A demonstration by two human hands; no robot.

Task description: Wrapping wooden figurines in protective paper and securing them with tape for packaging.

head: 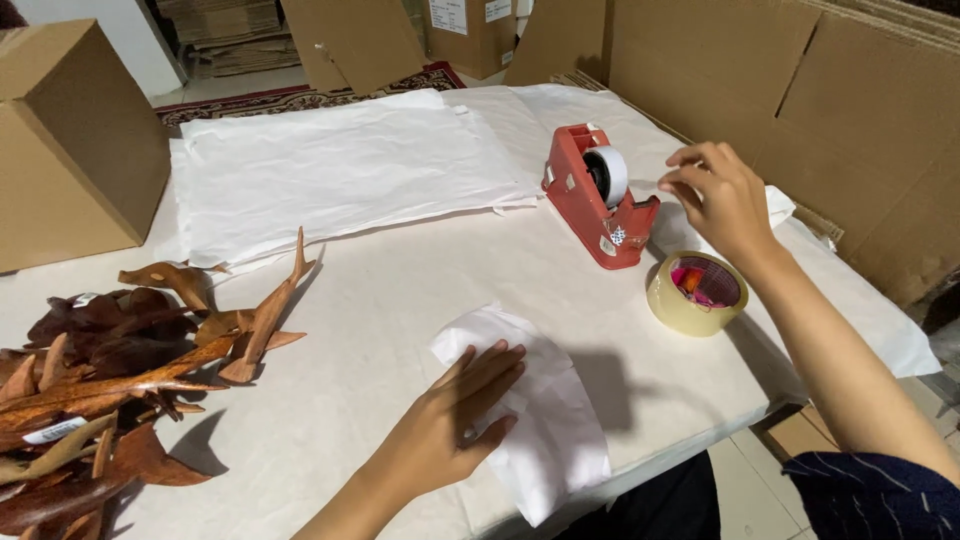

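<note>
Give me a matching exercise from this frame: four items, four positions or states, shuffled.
Items:
1. red tape dispenser
2. loose roll of clear tape
3. white wrapped bundle
4. carved wooden pieces

States:
A. piled at the table's left edge
B. pressed flat under the left hand
C. lying flat near the table's right edge, below the right wrist
D. standing upright just left of the right hand, whose fingers are pinched near its cutter end

Pairs: 1-D, 2-C, 3-B, 4-A
</note>
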